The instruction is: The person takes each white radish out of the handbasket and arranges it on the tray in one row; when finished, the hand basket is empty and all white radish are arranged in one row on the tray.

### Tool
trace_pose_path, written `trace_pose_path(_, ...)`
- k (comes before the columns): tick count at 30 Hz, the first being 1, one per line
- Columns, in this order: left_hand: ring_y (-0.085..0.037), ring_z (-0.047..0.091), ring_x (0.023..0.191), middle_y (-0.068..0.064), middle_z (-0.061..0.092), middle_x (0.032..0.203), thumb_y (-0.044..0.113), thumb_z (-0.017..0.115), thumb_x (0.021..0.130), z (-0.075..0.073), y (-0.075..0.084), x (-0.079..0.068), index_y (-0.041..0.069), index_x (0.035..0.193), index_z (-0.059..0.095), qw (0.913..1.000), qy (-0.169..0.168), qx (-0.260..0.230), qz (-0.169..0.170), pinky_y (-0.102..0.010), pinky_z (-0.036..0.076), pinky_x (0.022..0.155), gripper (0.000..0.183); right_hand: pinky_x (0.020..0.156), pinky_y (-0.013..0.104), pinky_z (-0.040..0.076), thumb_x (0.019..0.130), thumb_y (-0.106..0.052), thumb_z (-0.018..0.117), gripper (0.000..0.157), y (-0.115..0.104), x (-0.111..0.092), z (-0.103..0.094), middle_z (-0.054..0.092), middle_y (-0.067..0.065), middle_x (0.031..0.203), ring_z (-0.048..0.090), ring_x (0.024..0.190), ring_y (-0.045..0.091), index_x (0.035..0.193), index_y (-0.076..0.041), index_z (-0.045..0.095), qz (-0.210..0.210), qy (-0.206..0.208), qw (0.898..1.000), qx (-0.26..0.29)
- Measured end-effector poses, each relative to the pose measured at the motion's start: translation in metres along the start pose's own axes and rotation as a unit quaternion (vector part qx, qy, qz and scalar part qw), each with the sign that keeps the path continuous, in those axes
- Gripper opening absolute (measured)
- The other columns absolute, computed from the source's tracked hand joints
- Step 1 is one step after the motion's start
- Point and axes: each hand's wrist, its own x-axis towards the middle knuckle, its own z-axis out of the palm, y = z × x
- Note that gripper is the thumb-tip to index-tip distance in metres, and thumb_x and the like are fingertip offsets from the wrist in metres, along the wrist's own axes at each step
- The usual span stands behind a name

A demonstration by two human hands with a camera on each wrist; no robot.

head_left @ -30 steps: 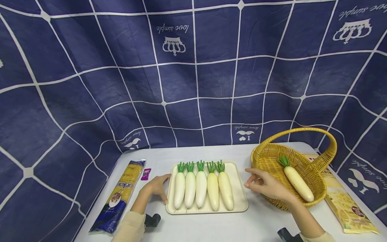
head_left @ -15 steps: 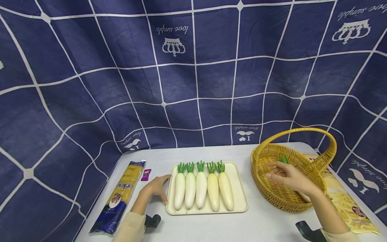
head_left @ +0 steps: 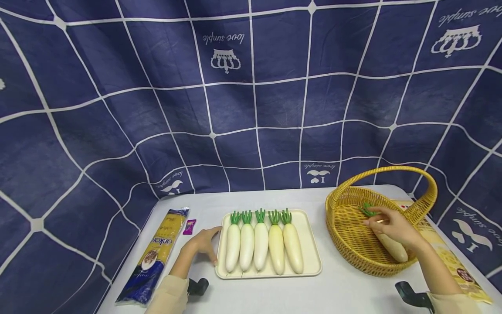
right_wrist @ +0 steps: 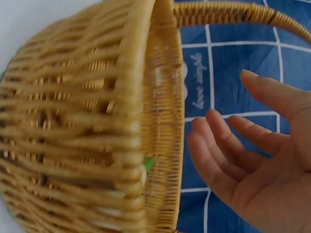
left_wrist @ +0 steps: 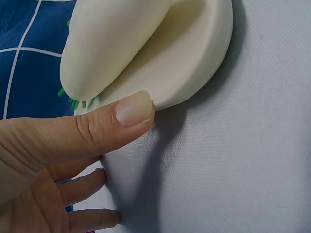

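Note:
On the cream tray [head_left: 311, 255] lie several daikon radishes side by side, green tops pointing away; three are white [head_left: 246, 246] and two yellowish [head_left: 292, 248]. My left hand [head_left: 203, 243] rests at the tray's left edge, its thumb [left_wrist: 133, 111] right at the rim and its other fingers spread loosely. My right hand [head_left: 396, 226] is over the wicker basket [head_left: 345, 248], fingers loosely bent and nothing between them. Beneath it, a single yellowish radish [head_left: 395, 250] lies inside the basket, partly covered by the hand. In the right wrist view the basket's wall [right_wrist: 87, 121] hides most of that radish.
A blue and yellow pasta pack [head_left: 154, 257] lies at the table's left, with a small purple packet [head_left: 189, 226] beside it. Another noodle pack [head_left: 455, 266] lies partly behind the basket, whose handle [head_left: 386, 168] arches high. A blue checked curtain [head_left: 274, 104] hangs behind the table.
My right hand has moved right, from between the tray and the basket to above the radish in the basket. The left hand and the tray stay where they were.

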Motion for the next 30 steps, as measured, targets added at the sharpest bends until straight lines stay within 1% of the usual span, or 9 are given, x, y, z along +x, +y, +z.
trace_pose_path(3, -0.045, 0.047, 0.121, -0.025, 0.054, 0.129, 0.010, 0.093, 0.039, 0.001, 0.000, 0.000, 0.000, 0.134, 0.048, 1.0000, 0.002, -0.003, 0.004, -0.057, 0.038, 0.102, 0.106, 0.063, 0.024, 0.053, 0.089, -0.016, 0.063, 0.057, 0.007, 0.000, -0.002, 0.065, 0.021, 0.099, 0.063, 0.084, 0.023, 0.128, 0.019, 0.039, 0.016, 0.010, 0.999, -0.032)
trace_pose_path(5, -0.045, 0.047, 0.121, -0.025, 0.054, 0.128, 0.010, 0.093, 0.038, 0.001, 0.000, 0.000, 0.000, 0.134, 0.048, 1.0000, 0.003, -0.003, 0.004, -0.057, 0.038, 0.101, 0.106, 0.064, 0.026, 0.053, 0.088, -0.018, 0.065, 0.059, 0.011, 0.001, -0.004, 0.063, 0.023, 0.100, 0.062, 0.087, 0.030, 0.127, 0.019, 0.040, 0.022, 0.016, 0.998, -0.048)
trace_pose_path(9, -0.044, 0.047, 0.120, -0.025, 0.054, 0.128, 0.010, 0.093, 0.038, 0.001, 0.001, 0.000, 0.000, 0.134, 0.048, 1.0000, 0.003, -0.002, 0.004, -0.057, 0.039, 0.101, 0.106, 0.070, 0.040, 0.054, 0.086, -0.023, 0.067, 0.063, 0.018, 0.001, -0.006, 0.057, 0.033, 0.105, 0.057, 0.093, 0.042, 0.126, 0.019, 0.041, 0.034, 0.027, 0.996, -0.076)
trace_pose_path(12, -0.044, 0.047, 0.121, -0.025, 0.054, 0.129, 0.011, 0.093, 0.039, 0.000, 0.002, 0.000, 0.000, 0.134, 0.048, 1.0000, 0.001, -0.002, 0.002, -0.057, 0.038, 0.102, 0.106, 0.074, 0.051, 0.052, 0.086, -0.025, 0.067, 0.063, 0.024, 0.002, -0.009, 0.053, 0.038, 0.109, 0.054, 0.097, 0.049, 0.126, 0.018, 0.042, 0.039, 0.026, 0.994, -0.098)
trace_pose_path(18, -0.044, 0.046, 0.122, -0.024, 0.053, 0.130, 0.011, 0.093, 0.040, 0.000, 0.001, 0.001, 0.000, 0.135, 0.047, 1.0000, -0.003, 0.000, 0.001, -0.057, 0.037, 0.103, 0.106, 0.076, 0.061, 0.048, 0.083, -0.026, 0.070, 0.070, 0.031, 0.004, -0.014, 0.049, 0.044, 0.113, 0.049, 0.102, 0.058, 0.126, 0.019, 0.039, 0.048, 0.010, 0.986, -0.158)
trace_pose_path(20, -0.044, 0.046, 0.122, -0.024, 0.053, 0.130, 0.011, 0.093, 0.040, 0.000, 0.001, 0.001, 0.000, 0.134, 0.048, 1.0000, -0.003, 0.001, 0.001, -0.057, 0.037, 0.102, 0.106, 0.076, 0.063, 0.047, 0.082, -0.026, 0.071, 0.072, 0.033, 0.005, -0.015, 0.048, 0.045, 0.114, 0.048, 0.101, 0.060, 0.126, 0.021, 0.038, 0.053, 0.000, 0.983, -0.173)
trace_pose_path(23, -0.044, 0.046, 0.122, -0.024, 0.053, 0.130, 0.011, 0.093, 0.040, 0.000, 0.001, 0.002, 0.001, 0.134, 0.048, 1.0000, -0.002, 0.000, 0.002, -0.057, 0.038, 0.102, 0.105, 0.073, 0.061, 0.048, 0.081, -0.025, 0.072, 0.073, 0.037, 0.006, -0.016, 0.050, 0.044, 0.111, 0.051, 0.097, 0.059, 0.126, 0.022, 0.038, 0.059, -0.020, 0.980, -0.190)
trace_pose_path(27, -0.044, 0.046, 0.122, -0.024, 0.053, 0.130, 0.011, 0.093, 0.040, 0.000, 0.002, 0.002, 0.001, 0.134, 0.048, 1.0000, -0.003, -0.002, 0.001, -0.057, 0.038, 0.102, 0.105, 0.069, 0.055, 0.050, 0.080, -0.020, 0.071, 0.069, 0.042, 0.006, -0.018, 0.054, 0.040, 0.102, 0.056, 0.088, 0.051, 0.122, 0.023, 0.038, 0.071, -0.043, 0.978, -0.192)
trace_pose_path(30, -0.044, 0.046, 0.122, -0.023, 0.054, 0.130, 0.011, 0.093, 0.041, 0.000, 0.002, 0.002, 0.001, 0.134, 0.048, 1.0000, -0.005, -0.001, -0.002, -0.057, 0.038, 0.102, 0.104, 0.068, 0.052, 0.051, 0.079, -0.016, 0.071, 0.066, 0.045, 0.006, -0.018, 0.055, 0.039, 0.099, 0.057, 0.086, 0.047, 0.120, 0.024, 0.039, 0.079, -0.051, 0.978, -0.186)
